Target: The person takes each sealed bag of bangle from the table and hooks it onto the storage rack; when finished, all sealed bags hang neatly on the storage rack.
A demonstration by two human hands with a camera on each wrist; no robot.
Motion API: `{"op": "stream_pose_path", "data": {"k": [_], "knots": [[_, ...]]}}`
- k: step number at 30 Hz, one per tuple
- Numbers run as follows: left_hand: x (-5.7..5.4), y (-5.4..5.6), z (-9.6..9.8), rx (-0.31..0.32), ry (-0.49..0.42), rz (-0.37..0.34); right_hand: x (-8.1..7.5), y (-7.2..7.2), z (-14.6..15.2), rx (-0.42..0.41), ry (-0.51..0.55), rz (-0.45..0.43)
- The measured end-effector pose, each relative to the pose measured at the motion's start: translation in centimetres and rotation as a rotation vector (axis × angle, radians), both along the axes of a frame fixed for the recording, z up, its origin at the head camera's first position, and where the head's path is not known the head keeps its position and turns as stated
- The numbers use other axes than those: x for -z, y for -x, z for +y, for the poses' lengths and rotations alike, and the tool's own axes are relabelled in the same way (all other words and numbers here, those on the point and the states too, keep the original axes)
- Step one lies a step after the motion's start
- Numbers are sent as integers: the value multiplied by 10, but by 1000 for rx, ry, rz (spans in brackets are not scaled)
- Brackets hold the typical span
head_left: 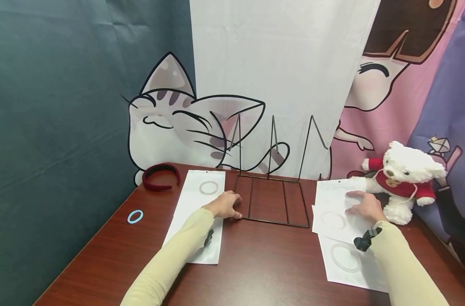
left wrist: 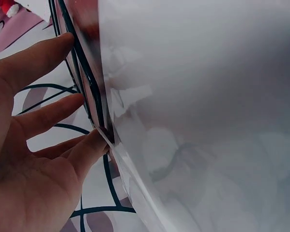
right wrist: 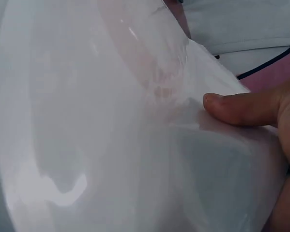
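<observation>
A dark red headband (head_left: 156, 187) is lying at the far left of the brown table (head_left: 263, 263), and a small light-blue ring (head_left: 129, 219) is resting nearer, by the left edge. At the far right, a white plush bear (head_left: 408, 191) in a red top is sitting. Behind the table, a dark green curtain (head_left: 64, 106) is hanging on the left, a striped cartoon cat (head_left: 160, 114) is smiling beside it, and a brown-haired cartoon figure (head_left: 374, 85) is showing on the right.
</observation>
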State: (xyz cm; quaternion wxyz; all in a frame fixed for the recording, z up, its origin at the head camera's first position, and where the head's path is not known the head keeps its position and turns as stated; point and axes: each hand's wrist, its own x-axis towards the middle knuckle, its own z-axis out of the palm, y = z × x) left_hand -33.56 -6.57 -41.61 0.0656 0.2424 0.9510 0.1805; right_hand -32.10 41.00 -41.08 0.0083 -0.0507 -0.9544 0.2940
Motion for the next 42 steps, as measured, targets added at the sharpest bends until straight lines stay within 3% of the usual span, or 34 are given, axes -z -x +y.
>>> {"op": "stream_pose_path", "data": {"k": [5,13,26,35,42], "knots": [[0,0,0,5,36,16,-4,-5,-8,-56,65,71],[1,1,2,-3,50,9,-19,-19,-19,-94,33,264],[0,-1,3,-12,103,24,-57,-60,-55,-139,119,551],[2,-1,3,-30,101,30,-67,-83,-81,-277,190,723],[0,0,2,-39,84,42,-77,-99,-93,-321,213,752]]}}
